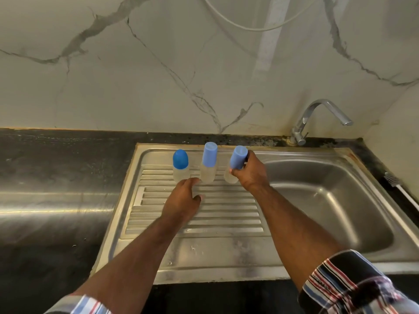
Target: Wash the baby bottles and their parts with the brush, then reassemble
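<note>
**Three capped bottles lined up on the draining board, right hand on the last**

Three small clear plastic baby bottles stand in a row along the back of the ribbed stainless-steel draining board point(195, 214), left of the steel sink basin point(328, 200). The left bottle with a rounded dark-blue dome cap point(180, 165) stands upright, long axis vertical, cap up. The middle bottle with a tall light-blue cylindrical cap point(208, 163) is also upright, cap up.

The right bottle with a matching light-blue cylindrical cap point(235, 165) tilts, its cap end leaning up and toward the left, its clear base near the board. The right hand point(249, 173) grips it from the right side, fingers curled round the cap and neck, thumb at the cap's lower edge.

The left hand point(183, 198) hovers low over the ribs, fingers relaxed and loosely extended, their tips just beside the middle bottle's base; whether they touch it cannot be told.

A white-handled bottle brush point(401, 189) lies on the dark counter right of the basin. A chrome tap point(317, 118) stands behind it.
</note>
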Demonstrator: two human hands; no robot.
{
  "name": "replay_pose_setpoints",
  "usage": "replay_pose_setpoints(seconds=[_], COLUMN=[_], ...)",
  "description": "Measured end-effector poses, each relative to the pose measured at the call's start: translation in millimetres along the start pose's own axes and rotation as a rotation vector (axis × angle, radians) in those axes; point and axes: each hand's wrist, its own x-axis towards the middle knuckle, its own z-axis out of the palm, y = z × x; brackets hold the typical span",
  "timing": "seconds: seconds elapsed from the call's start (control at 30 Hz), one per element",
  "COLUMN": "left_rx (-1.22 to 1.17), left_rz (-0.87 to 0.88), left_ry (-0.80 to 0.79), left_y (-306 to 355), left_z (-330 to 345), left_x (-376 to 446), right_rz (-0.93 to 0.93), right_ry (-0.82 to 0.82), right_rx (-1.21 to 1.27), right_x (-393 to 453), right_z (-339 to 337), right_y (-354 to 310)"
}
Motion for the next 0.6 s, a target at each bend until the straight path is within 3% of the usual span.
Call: replay_pose_setpoints(seconds=[0.6], left_rx=[0.119], left_rz=[0.089], left_ry=[-0.039], left_y=[-10], left_z=[14], left_x=[-8], right_rz=[0.099], right_ry=[-0.093], right_rx=[-0.029], right_x=[12], right_z=[9], right_y=[16])
